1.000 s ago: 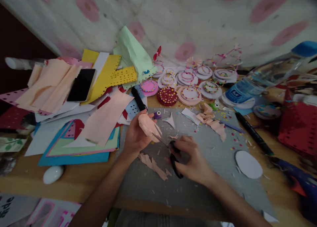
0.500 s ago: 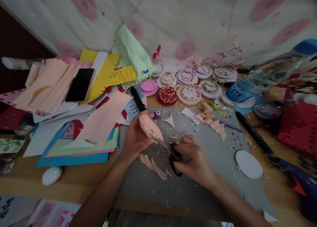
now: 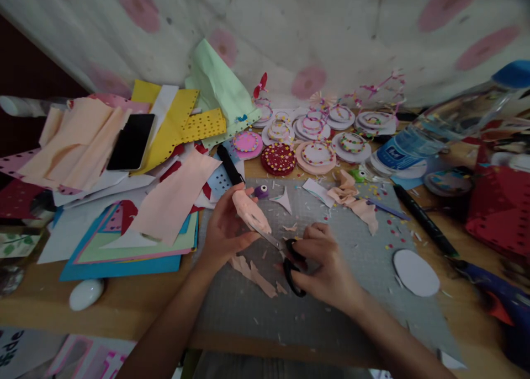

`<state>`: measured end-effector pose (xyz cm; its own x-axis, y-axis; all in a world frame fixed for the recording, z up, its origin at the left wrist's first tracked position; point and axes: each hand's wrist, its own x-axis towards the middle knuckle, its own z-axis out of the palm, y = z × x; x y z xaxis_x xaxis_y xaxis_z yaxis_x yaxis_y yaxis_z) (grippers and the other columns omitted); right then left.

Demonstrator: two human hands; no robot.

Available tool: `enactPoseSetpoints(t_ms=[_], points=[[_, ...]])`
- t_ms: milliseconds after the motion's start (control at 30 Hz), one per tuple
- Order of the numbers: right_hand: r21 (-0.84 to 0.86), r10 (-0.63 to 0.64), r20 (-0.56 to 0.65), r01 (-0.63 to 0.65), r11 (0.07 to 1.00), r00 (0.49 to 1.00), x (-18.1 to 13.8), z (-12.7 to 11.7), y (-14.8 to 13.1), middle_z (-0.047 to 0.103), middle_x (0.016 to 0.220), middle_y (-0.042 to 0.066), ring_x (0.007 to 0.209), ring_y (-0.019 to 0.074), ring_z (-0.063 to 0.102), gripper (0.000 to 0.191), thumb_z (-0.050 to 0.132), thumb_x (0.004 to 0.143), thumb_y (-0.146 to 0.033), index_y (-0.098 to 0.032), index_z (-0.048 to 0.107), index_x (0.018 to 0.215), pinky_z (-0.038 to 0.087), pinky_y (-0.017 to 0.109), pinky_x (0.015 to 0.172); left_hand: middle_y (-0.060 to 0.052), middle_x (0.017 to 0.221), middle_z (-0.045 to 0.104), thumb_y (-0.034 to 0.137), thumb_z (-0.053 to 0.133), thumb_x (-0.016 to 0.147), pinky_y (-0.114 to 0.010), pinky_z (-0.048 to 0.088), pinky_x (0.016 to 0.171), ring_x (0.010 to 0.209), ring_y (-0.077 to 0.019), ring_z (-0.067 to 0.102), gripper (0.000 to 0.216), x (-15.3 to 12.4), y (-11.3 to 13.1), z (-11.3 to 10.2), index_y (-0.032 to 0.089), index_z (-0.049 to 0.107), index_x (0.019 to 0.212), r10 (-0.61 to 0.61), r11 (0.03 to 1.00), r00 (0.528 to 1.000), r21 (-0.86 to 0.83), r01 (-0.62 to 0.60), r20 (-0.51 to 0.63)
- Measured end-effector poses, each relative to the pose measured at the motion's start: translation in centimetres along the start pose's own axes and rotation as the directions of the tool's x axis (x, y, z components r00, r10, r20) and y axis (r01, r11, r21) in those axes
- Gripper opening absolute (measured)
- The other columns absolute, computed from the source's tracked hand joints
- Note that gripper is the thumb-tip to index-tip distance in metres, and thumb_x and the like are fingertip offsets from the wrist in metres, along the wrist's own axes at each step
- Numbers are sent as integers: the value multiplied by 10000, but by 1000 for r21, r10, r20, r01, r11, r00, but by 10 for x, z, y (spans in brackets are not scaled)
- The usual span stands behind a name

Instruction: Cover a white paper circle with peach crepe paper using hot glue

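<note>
My left hand (image 3: 223, 224) is closed round a peach-coloured, rounded paper piece (image 3: 248, 209) with a crinkled surface, held tilted above the grey cutting mat (image 3: 248, 329). My right hand (image 3: 327, 263) has its fingers through the black handles of a pair of scissors (image 3: 276, 243). Their blades reach to the lower edge of the peach piece; whether they are closed on it I cannot tell. Torn peach paper scraps (image 3: 254, 274) lie on the mat below my hands. A purple craft punch (image 3: 261, 191) stands just behind the piece.
Papers (image 3: 174, 197) and a phone (image 3: 131, 142) pile up at left. Several decorated discs (image 3: 279, 158) line the back. At right are a tilted water bottle (image 3: 430, 125), a black marker (image 3: 426, 219), a white oval (image 3: 416, 272) and a blue glue gun (image 3: 492, 291).
The peach piece has turned slightly in my left hand, and the scissors have shifted a little along its lower edge. Both hands otherwise stay in nearly the same place.
</note>
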<state>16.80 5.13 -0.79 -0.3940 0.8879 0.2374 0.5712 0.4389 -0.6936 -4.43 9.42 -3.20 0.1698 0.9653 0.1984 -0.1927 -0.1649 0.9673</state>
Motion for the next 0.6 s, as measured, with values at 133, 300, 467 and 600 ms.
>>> enactPoseSetpoints(t_ms=[133, 300, 467, 600], points=[[-23, -25, -14, 24, 999, 1000, -1, 2, 2, 448, 505, -56, 587, 127, 431, 325, 641, 707, -147, -207, 371, 536, 327, 350, 748, -125, 1402, 533, 426, 838, 674, -450, 538, 940, 1236, -341, 566, 788, 1, 1, -2, 315, 478, 1366, 0, 1000, 1000, -10, 0, 8], [-27, 12, 12, -12, 1000, 1000, -1, 1, -1, 482, 535, -42, 623, 144, 466, 309, 669, 715, -195, -208, 403, 559, 323, 375, 789, -116, 1419, 516, 370, 840, 685, -438, 543, 934, 1268, -342, 538, 771, 0, 3, -2, 329, 480, 1366, -13, 1000, 1000, 16, 13, 14], [-17, -10, 12, 10, 1000, 1000, 0, 0, 1, 481, 522, -44, 623, 147, 457, 331, 675, 724, -224, -209, 390, 556, 318, 372, 781, -105, 1403, 530, 324, 885, 622, -415, 533, 959, 1255, -324, 550, 822, 0, 5, -2, 322, 504, 1350, -18, 1000, 1000, 26, 17, 11], [-45, -50, -27, 49, 998, 998, 0, 2, 4, 448, 496, -55, 584, 130, 427, 376, 673, 714, -166, -205, 342, 542, 322, 361, 778, -97, 1393, 538, 320, 891, 614, -419, 530, 970, 1260, -316, 548, 821, 1, 5, -2, 335, 511, 1342, -25, 1000, 1000, 8, 25, -4]])
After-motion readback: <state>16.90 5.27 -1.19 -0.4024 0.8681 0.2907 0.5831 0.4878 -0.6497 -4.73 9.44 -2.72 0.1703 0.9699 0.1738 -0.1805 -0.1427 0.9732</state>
